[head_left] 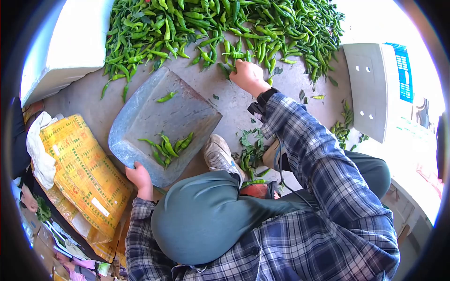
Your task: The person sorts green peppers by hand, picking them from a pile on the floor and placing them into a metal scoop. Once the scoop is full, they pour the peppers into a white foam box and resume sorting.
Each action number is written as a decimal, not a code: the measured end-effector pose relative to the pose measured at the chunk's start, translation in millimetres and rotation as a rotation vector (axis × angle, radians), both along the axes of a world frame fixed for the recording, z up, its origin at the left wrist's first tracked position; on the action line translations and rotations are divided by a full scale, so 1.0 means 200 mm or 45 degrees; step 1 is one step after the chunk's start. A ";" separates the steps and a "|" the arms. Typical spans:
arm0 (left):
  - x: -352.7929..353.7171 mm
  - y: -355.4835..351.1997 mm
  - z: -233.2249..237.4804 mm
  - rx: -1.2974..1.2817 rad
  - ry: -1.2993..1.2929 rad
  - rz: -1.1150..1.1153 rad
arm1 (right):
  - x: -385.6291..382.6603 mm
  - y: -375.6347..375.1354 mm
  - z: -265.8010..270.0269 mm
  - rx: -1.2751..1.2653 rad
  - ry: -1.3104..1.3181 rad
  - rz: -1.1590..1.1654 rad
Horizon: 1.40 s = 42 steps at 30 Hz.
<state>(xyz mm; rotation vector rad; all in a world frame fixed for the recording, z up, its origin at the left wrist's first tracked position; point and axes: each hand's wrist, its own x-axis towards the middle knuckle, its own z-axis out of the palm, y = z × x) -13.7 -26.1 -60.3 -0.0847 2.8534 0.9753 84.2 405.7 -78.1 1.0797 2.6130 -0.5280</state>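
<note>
A big heap of green chili peppers [225,23] covers the concrete floor ahead of me. My right hand [247,75] reaches into the near edge of the heap, fingers closed around a few peppers. My left hand [139,178] grips the near rim of a grey metal tray [183,110] tilted on the floor. Several peppers [166,146] lie in the tray's lower part and one pepper [167,97] lies higher up. I squat, knees and a grey shoe [219,154] below the tray.
A yellow printed sack [82,173] with a white cloth [40,150] lies at the left. A white block [70,42] stands at the upper left and a white box [370,89] at the right. Pepper stems and leaves [251,150] litter the floor by my feet.
</note>
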 end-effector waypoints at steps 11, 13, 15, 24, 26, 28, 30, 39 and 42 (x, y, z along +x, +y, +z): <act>0.00 0.01 0.00 0.017 -0.026 -0.022 | -0.08 -0.15 -0.04 -0.050 0.071 0.021; -0.01 0.00 0.01 0.037 -0.046 0.024 | -0.11 -0.26 0.04 -0.219 0.085 0.123; 0.00 0.01 0.03 -0.008 -0.058 -0.024 | -0.09 -0.35 0.14 -0.651 0.255 0.698; 0.01 -0.01 0.00 0.023 -0.011 -0.016 | -0.33 -0.10 -0.02 0.315 0.234 0.620; 0.01 -0.01 0.00 0.019 -0.011 -0.013 | -0.33 -0.07 -0.04 0.316 0.168 0.877; 0.01 -0.01 0.00 0.010 -0.016 -0.006 | -0.32 -0.07 -0.01 0.234 0.080 0.860; 0.01 -0.02 -0.01 -0.013 -0.014 -0.015 | -0.30 -0.09 0.00 0.194 0.049 0.832; 0.00 -0.01 0.00 0.053 -0.056 -0.007 | -0.26 -0.26 0.13 -0.253 0.195 0.456; 0.02 0.03 0.04 -0.018 0.004 -0.043 | -0.20 -0.37 0.18 -0.576 0.484 0.658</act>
